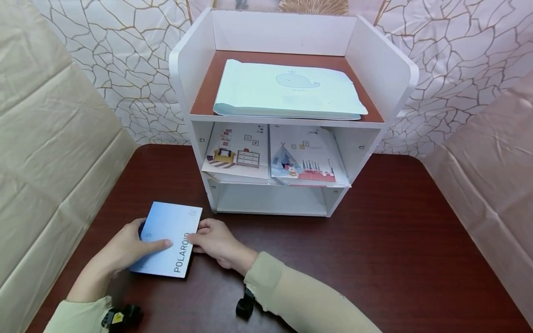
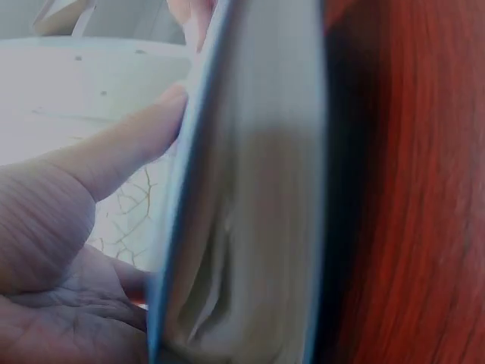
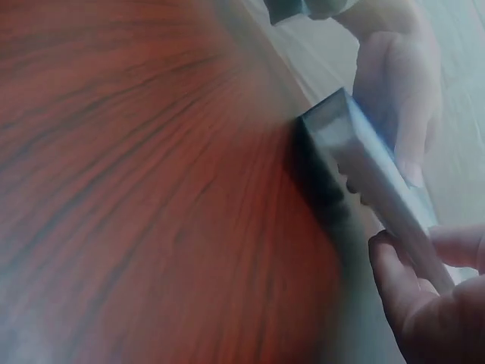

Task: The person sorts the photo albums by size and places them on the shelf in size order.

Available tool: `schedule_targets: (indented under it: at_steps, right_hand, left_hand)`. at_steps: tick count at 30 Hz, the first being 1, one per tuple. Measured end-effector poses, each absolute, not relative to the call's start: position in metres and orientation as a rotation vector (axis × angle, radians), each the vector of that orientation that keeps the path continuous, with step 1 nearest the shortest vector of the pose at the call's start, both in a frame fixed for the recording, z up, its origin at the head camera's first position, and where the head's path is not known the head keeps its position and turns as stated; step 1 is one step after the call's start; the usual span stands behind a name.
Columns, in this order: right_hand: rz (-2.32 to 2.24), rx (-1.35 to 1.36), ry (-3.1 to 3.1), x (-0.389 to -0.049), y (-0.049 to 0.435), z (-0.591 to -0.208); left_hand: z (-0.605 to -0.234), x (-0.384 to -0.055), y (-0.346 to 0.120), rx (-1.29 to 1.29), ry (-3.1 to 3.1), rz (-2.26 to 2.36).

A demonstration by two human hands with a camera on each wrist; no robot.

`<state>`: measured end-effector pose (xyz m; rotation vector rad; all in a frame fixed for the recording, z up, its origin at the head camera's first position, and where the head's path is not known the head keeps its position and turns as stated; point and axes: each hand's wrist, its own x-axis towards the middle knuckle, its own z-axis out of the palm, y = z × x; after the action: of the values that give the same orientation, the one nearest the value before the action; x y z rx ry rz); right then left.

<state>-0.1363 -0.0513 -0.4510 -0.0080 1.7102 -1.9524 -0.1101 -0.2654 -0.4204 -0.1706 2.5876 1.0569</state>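
A pale blue photo album (image 1: 166,222) lettered POLAROID is held level just above the table, at the left in the head view. My left hand (image 1: 129,245) grips its left side, with the thumb lying across the cover. At the right edge, my right hand (image 1: 218,240) pinches the album, thumb on top and fingers beneath. The left wrist view looks along the thick page block (image 2: 265,189) between the two covers. Both hands on the album (image 3: 394,182) also show in the right wrist view.
Behind the hands stands a white shelf unit (image 1: 385,78) on the dark red-brown table (image 1: 395,259). A pale green pouch (image 1: 258,92) with a whale drawing lies on its top level. Two stacks of illustrated booklets (image 1: 245,143) fill the middle level. Beige cloth (image 1: 41,138) flanks the table.
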Motion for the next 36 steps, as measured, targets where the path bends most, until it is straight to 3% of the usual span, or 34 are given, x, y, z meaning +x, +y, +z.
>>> schedule_targets:
  at_steps: [19, 36]
  right_hand:
    - [-1.828, -0.208, 1.728, -0.139, 0.033, -0.424]
    - [-1.82, -0.107, 1.737, -0.149, 0.108, -0.433]
  left_hand:
    - [-0.427, -0.117, -0.247, 0.015, 2.074, 1.577]
    - [-0.443, -0.13, -0.164, 0.014, 1.931, 1.8]
